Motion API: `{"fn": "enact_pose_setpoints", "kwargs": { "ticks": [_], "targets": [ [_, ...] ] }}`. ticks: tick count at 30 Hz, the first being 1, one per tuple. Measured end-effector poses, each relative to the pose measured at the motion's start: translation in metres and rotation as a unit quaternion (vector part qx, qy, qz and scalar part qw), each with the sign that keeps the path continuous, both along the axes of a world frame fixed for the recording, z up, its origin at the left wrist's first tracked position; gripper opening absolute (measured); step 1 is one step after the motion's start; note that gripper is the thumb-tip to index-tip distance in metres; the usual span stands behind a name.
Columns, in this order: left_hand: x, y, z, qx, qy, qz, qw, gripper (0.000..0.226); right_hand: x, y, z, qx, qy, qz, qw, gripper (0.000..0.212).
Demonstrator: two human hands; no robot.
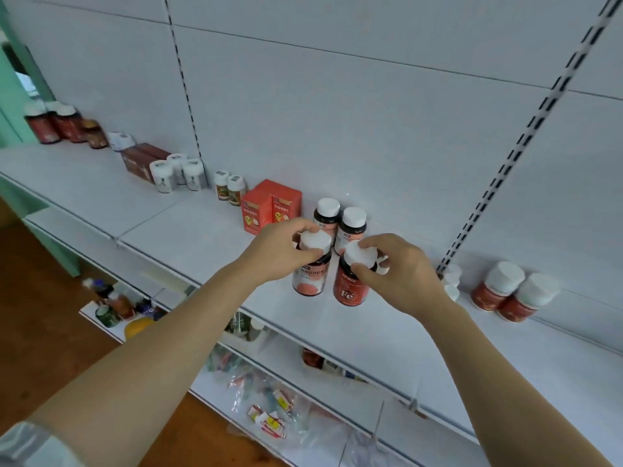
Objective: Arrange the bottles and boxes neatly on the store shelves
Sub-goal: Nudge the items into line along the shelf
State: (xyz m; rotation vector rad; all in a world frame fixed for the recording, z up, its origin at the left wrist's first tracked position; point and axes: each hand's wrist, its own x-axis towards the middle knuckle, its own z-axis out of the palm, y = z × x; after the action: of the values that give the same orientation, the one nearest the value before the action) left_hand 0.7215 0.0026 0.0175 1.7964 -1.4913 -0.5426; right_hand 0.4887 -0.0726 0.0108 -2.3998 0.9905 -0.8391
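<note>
My left hand (pixel 279 251) grips the white cap of a dark bottle with a pink label (pixel 310 278) standing on the white shelf (pixel 188 237). My right hand (pixel 401 274) grips the white cap of a red bottle marked "Fe" (pixel 349 288) just to its right. Directly behind them stand two more dark white-capped bottles (pixel 340 220), side by side against the back panel. Two orange boxes (pixel 269 207) stand upright to their left. A few small white caps (pixel 451 281) show behind my right wrist, the bottles below them hidden.
Two red white-capped bottles (pixel 512 291) stand at the right of the shelf. Further left are small white bottles (pixel 178 173), a brown box (pixel 141 161) and dark red bottles (pixel 60 124). Lower shelves (pixel 337 392) hold packets and assorted bottles. Wooden floor lies at the left.
</note>
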Motion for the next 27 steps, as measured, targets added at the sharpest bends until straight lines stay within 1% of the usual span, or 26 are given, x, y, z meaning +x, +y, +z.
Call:
{"fn": "enact_pose_setpoints", "kwargs": {
  "ticks": [3,7,13,21,27],
  "targets": [
    [0.023,-0.028,-0.005,0.010,-0.029,-0.009,1.000,0.038,0.014,-0.018,-0.003,0.012,0.011,-0.007,1.000,0.037],
    [0.044,-0.057,-0.017,0.012,-0.052,-0.018,0.998,0.043,0.028,-0.035,-0.011,0.023,0.020,-0.033,0.999,0.036],
    [0.072,-0.090,-0.034,0.005,-0.062,-0.079,0.995,0.043,0.052,-0.040,-0.018,0.045,0.048,-0.071,0.995,0.035],
    [0.094,-0.118,-0.049,-0.019,-0.056,-0.168,0.984,0.045,0.084,-0.019,-0.018,0.035,0.062,-0.164,0.984,0.033],
    [0.091,-0.123,-0.051,-0.045,-0.054,-0.184,0.980,0.045,0.089,-0.001,-0.020,0.012,0.064,-0.188,0.980,0.032]
  ]
}}
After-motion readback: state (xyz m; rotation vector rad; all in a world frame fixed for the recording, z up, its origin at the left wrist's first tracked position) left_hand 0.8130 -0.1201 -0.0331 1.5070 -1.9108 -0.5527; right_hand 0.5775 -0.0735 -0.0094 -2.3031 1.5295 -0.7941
